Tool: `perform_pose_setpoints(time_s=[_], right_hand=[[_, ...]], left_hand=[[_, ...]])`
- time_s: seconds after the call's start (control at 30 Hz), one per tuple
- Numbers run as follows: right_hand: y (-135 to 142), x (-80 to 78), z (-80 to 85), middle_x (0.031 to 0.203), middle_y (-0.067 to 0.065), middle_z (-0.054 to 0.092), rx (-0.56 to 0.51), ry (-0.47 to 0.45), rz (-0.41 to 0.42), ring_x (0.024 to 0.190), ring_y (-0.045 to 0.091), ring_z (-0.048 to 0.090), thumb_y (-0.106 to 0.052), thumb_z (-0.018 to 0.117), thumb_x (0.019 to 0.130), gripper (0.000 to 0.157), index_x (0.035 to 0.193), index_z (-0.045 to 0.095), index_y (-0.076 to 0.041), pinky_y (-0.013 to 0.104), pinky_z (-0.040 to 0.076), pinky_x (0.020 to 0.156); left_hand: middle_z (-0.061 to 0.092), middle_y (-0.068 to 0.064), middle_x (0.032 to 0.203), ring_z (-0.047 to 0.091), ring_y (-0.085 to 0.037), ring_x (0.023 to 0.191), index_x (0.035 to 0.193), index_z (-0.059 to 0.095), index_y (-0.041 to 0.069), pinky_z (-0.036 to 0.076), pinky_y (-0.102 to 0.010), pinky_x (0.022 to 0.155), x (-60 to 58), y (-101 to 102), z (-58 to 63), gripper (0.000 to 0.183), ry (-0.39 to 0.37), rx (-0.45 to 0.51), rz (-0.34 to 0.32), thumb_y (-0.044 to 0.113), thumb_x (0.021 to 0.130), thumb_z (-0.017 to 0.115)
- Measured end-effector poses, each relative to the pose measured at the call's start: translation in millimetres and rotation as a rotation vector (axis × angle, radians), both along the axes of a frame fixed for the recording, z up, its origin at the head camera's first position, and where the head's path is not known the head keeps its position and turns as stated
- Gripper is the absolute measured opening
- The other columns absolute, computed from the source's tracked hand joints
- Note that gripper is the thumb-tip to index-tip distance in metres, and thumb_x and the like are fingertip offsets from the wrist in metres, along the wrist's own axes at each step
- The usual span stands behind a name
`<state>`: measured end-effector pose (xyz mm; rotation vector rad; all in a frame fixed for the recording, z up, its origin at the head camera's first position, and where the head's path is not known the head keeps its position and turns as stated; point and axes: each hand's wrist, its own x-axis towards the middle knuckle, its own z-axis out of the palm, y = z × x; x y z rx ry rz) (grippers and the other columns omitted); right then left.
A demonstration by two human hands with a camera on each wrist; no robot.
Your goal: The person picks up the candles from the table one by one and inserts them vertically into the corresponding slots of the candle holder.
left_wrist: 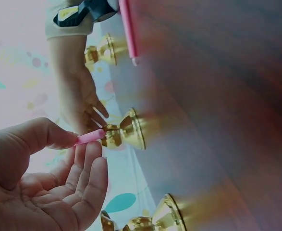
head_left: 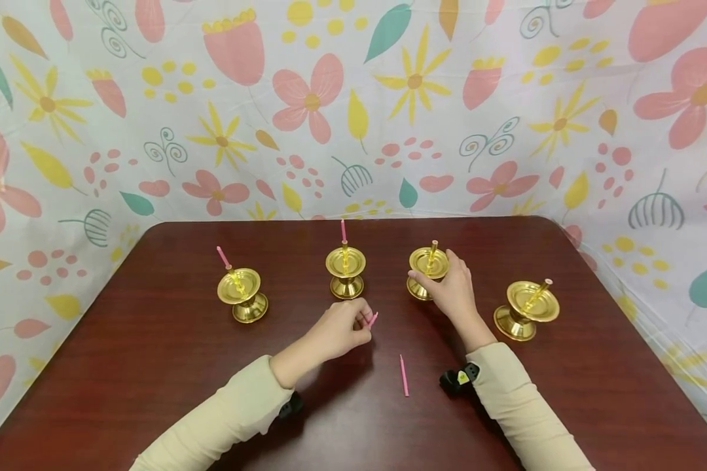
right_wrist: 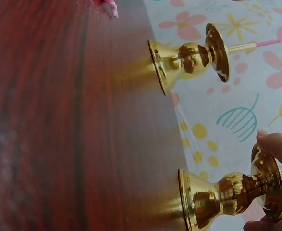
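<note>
A pink candle [head_left: 373, 320] is pinched between thumb and fingertips of my left hand [head_left: 336, 330], above the table; the left wrist view shows the pinched candle [left_wrist: 90, 136] end-on. My right hand [head_left: 456, 293] grips the dish rim of a brass candle holder [head_left: 419, 263], thumb on its left side, fingers at its right. This holder stands upright and its tube carries no candle. The right wrist view shows the thumb at the edge of the gripped holder [right_wrist: 232, 192]. Between my forearms, a second pink candle [head_left: 404, 376] lies on the dark wooden table [head_left: 353, 418].
To the left, two brass holders, a far-left one [head_left: 250, 309] and a middle one [head_left: 346, 288], each bear an upright pink candle. On the far right stands another holder [head_left: 515, 324] with a bare tube. A flowered cloth [head_left: 353, 104] hangs behind the table.
</note>
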<state>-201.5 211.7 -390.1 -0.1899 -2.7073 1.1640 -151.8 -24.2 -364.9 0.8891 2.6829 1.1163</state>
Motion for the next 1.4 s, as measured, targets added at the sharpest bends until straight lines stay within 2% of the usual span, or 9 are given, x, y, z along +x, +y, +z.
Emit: perform_pose_setpoints(time_s=[0.33,0.63,0.9,1.1,1.4], right_hand=[[-1,0.0,2.0,0.143,0.03,0.035,-0.001,0.005,-0.002,0.133,0.044,0.031,-0.042,0.073,0.08,0.094,0.144,0.025,0.007,0.056,0.028,0.109],[-3,-1.4,-1.7,0.14,0.031,0.037,-0.01,0.024,0.002,0.132,0.044,0.033,-0.042,0.073,0.08,0.094,0.144,0.027,0.008,0.056,0.029,0.108],[-4,2.3,1.0,0.137,0.031,0.04,-0.007,0.066,-0.009,0.128,0.045,0.035,-0.05,0.073,0.076,0.098,0.141,0.031,0.01,0.058,0.031,0.106],[-1,0.9,-0.5,0.14,0.031,0.037,-0.006,0.026,-0.008,0.131,0.044,0.033,-0.041,0.073,0.08,0.092,0.143,0.028,0.009,0.057,0.03,0.107],[1,2.9,3.1,0.14,0.03,0.039,0.006,-0.005,-0.008,0.131,0.042,0.036,-0.043,0.074,0.08,0.093,0.143,0.028,0.008,0.055,0.03,0.108]], left_hand=[[0.062,-0.005,0.075,0.055,-0.008,0.068,0.084,0.06,0.004,0.045,-0.017,0.064,-10.9,10,8.2,0.01,-0.001,0.123,0.02,-0.001,0.075,0.063],[0.063,-0.009,0.082,0.058,-0.013,0.073,0.089,0.058,0.002,0.047,-0.018,0.066,-19.6,19,16.3,0.01,-0.001,0.22,0.035,0.0,0.081,0.063],[0.064,-0.011,0.084,0.062,-0.019,0.078,0.092,0.058,0.0,0.049,-0.018,0.069,-30.1,30,19.3,0.009,0.025,0.311,0.028,0.001,0.085,0.063],[0.064,-0.012,0.086,0.064,-0.023,0.082,0.094,0.058,0.0,0.05,-0.02,0.072,-38.8,40,25.2,0.01,0.062,0.345,0.037,0.002,0.086,0.064],[0.066,-0.013,0.09,0.064,-0.023,0.087,0.098,0.059,0.001,0.05,-0.022,0.074,-50.5,53,36.6,0.013,0.081,0.358,0.061,0.006,0.087,0.064]])
